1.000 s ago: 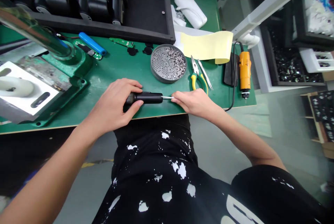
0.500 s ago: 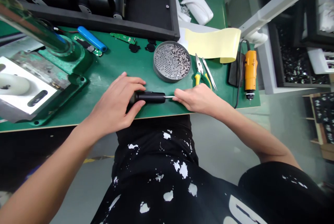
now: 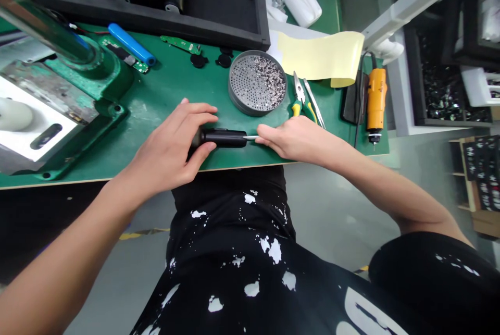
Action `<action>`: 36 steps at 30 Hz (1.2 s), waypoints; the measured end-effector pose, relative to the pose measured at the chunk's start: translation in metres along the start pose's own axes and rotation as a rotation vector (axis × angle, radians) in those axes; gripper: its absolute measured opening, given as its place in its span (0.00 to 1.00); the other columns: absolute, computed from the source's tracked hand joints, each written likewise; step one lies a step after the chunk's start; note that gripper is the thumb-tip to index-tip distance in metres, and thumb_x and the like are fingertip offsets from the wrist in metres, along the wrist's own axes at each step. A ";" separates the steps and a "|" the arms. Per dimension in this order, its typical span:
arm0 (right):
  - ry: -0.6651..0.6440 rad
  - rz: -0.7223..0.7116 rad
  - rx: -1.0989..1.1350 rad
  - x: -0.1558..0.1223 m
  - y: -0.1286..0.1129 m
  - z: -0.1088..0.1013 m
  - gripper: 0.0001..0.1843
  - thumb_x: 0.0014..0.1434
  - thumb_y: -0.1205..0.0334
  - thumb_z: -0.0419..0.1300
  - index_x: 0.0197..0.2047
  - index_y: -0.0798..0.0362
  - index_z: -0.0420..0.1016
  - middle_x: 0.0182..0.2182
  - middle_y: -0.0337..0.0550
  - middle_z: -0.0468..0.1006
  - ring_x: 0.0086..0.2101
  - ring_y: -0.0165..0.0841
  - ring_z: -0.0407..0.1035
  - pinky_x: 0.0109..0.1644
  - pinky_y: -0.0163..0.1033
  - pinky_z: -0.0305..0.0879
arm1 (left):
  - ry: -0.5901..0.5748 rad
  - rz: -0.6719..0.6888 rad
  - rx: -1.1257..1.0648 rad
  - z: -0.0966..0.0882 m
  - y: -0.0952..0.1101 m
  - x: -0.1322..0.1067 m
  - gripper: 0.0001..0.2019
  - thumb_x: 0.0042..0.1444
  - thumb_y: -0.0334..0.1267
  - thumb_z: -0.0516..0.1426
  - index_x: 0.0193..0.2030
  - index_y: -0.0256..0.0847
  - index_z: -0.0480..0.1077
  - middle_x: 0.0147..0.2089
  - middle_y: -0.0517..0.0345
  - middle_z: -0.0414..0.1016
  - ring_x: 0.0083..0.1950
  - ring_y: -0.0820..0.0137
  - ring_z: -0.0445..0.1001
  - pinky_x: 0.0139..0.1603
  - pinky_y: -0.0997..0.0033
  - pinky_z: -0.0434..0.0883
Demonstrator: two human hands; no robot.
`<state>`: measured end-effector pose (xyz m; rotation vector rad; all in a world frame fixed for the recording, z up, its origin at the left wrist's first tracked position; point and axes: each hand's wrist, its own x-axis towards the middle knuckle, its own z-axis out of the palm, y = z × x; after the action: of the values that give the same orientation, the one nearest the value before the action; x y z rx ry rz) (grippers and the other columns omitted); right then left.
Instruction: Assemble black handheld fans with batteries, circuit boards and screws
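The left hand grips a black casing by the desk's six-o'clock edge. The right hand pinches a rod at the casing's three-o'clock end.

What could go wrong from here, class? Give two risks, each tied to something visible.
The thin pale rod pinched by the right hand might slip and scratch the black part held by the left hand.

The round dish of small metallic pieces sits just beyond both hands, so a knock could scatter them.
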<state>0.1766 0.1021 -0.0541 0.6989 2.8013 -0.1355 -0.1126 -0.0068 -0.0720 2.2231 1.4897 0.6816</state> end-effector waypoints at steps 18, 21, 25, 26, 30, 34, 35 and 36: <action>-0.006 0.055 -0.080 0.019 -0.046 -0.060 0.23 0.80 0.49 0.47 0.46 0.54 0.78 0.26 0.49 0.76 0.28 0.37 0.70 0.34 0.42 0.45 | 0.030 0.099 0.019 0.000 -0.007 -0.003 0.37 0.71 0.42 0.56 0.82 0.47 0.45 0.82 0.42 0.55 0.84 0.45 0.53 0.83 0.33 0.49; 0.001 0.031 -0.098 0.030 -0.055 -0.066 0.24 0.80 0.49 0.46 0.47 0.54 0.79 0.28 0.50 0.77 0.29 0.38 0.72 0.33 0.42 0.45 | 0.038 0.100 0.030 0.000 -0.007 -0.002 0.41 0.70 0.43 0.57 0.83 0.48 0.40 0.84 0.42 0.51 0.85 0.44 0.49 0.83 0.31 0.49; -0.030 -0.001 -0.080 0.046 -0.067 -0.072 0.23 0.80 0.50 0.47 0.49 0.54 0.79 0.28 0.49 0.77 0.29 0.37 0.71 0.33 0.41 0.45 | 0.060 0.108 0.042 0.001 -0.008 -0.003 0.46 0.67 0.45 0.61 0.83 0.45 0.38 0.84 0.38 0.47 0.85 0.45 0.48 0.83 0.32 0.49; -0.019 -0.001 -0.067 0.048 -0.069 -0.071 0.23 0.80 0.50 0.47 0.49 0.54 0.79 0.28 0.49 0.76 0.29 0.37 0.70 0.33 0.41 0.45 | 0.069 0.113 0.045 0.002 -0.008 -0.003 0.47 0.66 0.45 0.62 0.83 0.44 0.39 0.84 0.37 0.48 0.85 0.46 0.48 0.83 0.33 0.49; 0.049 0.048 0.016 0.045 -0.063 -0.062 0.26 0.80 0.44 0.44 0.50 0.51 0.78 0.25 0.43 0.72 0.24 0.33 0.61 0.33 0.41 0.43 | 0.130 0.103 0.103 0.003 -0.011 -0.005 0.42 0.64 0.45 0.64 0.79 0.41 0.48 0.77 0.37 0.60 0.79 0.46 0.60 0.82 0.35 0.53; 0.117 0.139 0.251 0.026 -0.043 -0.046 0.30 0.79 0.39 0.40 0.51 0.49 0.75 0.24 0.39 0.68 0.23 0.31 0.55 0.33 0.40 0.44 | 0.155 0.075 0.147 0.003 -0.012 -0.006 0.34 0.63 0.46 0.64 0.71 0.43 0.59 0.66 0.39 0.69 0.68 0.45 0.70 0.71 0.38 0.67; 0.158 0.178 0.338 0.020 -0.039 -0.042 0.29 0.79 0.40 0.39 0.52 0.49 0.74 0.25 0.38 0.68 0.24 0.32 0.56 0.33 0.39 0.46 | 0.158 0.073 0.167 0.003 -0.012 -0.007 0.32 0.63 0.46 0.64 0.71 0.44 0.60 0.65 0.39 0.70 0.68 0.45 0.70 0.69 0.38 0.68; 0.195 0.219 0.426 0.014 -0.035 -0.036 0.28 0.80 0.40 0.39 0.54 0.49 0.72 0.26 0.37 0.69 0.25 0.32 0.58 0.34 0.39 0.48 | 0.163 0.075 0.195 0.003 -0.011 -0.007 0.31 0.64 0.46 0.64 0.70 0.46 0.61 0.65 0.40 0.70 0.67 0.44 0.70 0.68 0.38 0.68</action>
<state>0.1405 0.0831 -0.0219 1.1650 2.8774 -0.6695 -0.1217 -0.0091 -0.0817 2.4300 1.6198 0.7883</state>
